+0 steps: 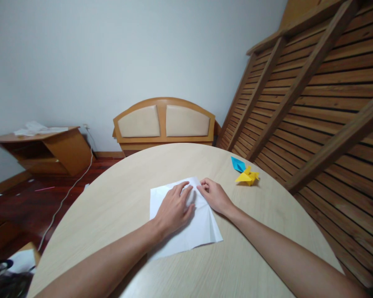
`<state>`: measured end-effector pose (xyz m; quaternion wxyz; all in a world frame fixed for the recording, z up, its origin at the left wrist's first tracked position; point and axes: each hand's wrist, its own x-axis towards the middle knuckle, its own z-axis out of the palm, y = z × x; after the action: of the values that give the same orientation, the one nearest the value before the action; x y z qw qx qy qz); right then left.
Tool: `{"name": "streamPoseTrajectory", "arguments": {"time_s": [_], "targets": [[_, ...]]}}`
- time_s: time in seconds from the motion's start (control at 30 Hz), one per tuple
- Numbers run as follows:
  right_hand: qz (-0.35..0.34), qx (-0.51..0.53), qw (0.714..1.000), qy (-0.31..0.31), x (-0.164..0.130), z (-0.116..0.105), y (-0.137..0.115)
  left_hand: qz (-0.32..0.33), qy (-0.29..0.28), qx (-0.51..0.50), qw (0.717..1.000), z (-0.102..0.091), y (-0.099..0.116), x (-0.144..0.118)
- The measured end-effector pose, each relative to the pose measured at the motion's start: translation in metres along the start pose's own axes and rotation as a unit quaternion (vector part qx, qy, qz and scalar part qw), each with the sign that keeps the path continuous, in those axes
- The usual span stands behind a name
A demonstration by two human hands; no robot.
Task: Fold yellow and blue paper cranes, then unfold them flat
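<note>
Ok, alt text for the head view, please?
Two bare hands press on a white sheet of paper on a round wooden table: left hand flat, right hand at its far edge. A yellow paper figure and a blue one lie to the right.

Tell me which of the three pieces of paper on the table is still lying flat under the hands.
The white sheet: both hands press on it, while the blue piece and the yellow piece sit folded, untouched, off to the right.
</note>
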<state>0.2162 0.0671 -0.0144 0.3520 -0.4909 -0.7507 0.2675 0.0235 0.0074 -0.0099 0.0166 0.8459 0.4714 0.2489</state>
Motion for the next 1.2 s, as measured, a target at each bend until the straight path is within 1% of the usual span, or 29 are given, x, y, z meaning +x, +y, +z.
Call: {"name": "streamPoseTrajectory", "arguments": {"time_s": [0.1,0.23,0.37,0.53,0.6,0.67,0.73,0.8,0.87,0.93,0.97,1.03,1.2], "targets": [[-0.001,0.063,0.998,0.007,0.0,0.003,0.001,-0.002,-0.04,-0.004,0.999,0.004,0.006,-0.002],[-0.008,0.077,0.997,-0.011,0.001,0.006,0.005,-0.015,-0.102,0.002,0.995,0.005,0.001,-0.002],[-0.005,0.045,0.999,-0.008,0.003,0.006,0.011,-0.016,-0.15,0.004,0.989,0.002,-0.006,0.0],[-0.012,-0.034,0.999,0.017,0.005,-0.002,0.013,-0.017,-0.173,0.014,0.985,-0.001,-0.016,0.003],[-0.038,-0.069,0.997,0.026,0.005,-0.006,0.01,-0.01,-0.177,0.013,0.984,-0.003,-0.024,0.004],[-0.096,-0.09,0.991,0.021,0.003,-0.011,0.004,-0.001,-0.18,0.014,0.984,-0.006,-0.033,0.005],[-0.168,-0.09,0.981,-0.023,-0.001,-0.014,-0.005,0.009,-0.179,0.014,0.984,-0.009,-0.043,0.006],[-0.217,-0.077,0.968,-0.102,-0.006,-0.016,-0.015,0.02,-0.168,0.017,0.985,-0.011,-0.05,0.007],[-0.245,-0.073,0.95,-0.177,-0.013,-0.016,-0.023,0.022,-0.133,0.032,0.99,-0.014,-0.054,0.01],[-0.258,-0.087,0.935,-0.225,-0.018,-0.015,-0.028,0.012,-0.09,0.055,0.994,-0.015,-0.054,0.014],[-0.26,-0.097,0.931,-0.237,-0.019,-0.013,-0.029,0.004,-0.075,0.065,0.995,-0.016,-0.054,0.015],[-0.261,-0.117,0.927,-0.244,-0.02,-0.01,-0.028,-0.015,-0.069,0.076,0.995,-0.017,-0.052,0.016],[-0.268,-0.15,0.924,-0.229,-0.018,-0.003,-0.024,-0.049,-0.092,0.064,0.993,-0.01,-0.051,0.011]]}}
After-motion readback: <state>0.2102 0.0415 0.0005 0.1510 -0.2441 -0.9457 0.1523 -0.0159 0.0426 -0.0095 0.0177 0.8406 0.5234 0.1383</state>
